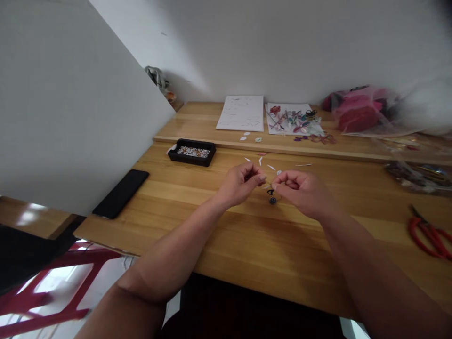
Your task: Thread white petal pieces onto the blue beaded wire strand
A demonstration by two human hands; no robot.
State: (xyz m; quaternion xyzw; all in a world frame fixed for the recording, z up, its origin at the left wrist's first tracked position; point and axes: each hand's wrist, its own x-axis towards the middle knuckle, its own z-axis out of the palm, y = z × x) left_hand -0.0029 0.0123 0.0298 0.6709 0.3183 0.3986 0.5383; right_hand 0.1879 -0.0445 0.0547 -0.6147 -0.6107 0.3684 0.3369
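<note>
My left hand point(245, 182) is closed in a pinch over the wooden table, thumb against fingertips. Close beside it on the right, my right hand point(298, 189) pinches too. Between the two sets of fingertips runs a thin, gold-coloured strand point(269, 182), too fine to make out clearly. Just below the fingertips are a small black piece point(270, 192) and a small dark round piece point(273, 200); whether they hang from the strand or lie on the table I cannot tell. Several thin white leaf-shaped pieces point(260, 161) lie just beyond my hands.
A black tray point(190, 160) of beads and a black phone point(122, 193) lie to the left. On the back ledge are a white sheet point(242, 113) and a paper with colourful flower-like pieces point(294, 120). Red-handled pliers point(429, 233) and plastic bags point(367, 110) are right.
</note>
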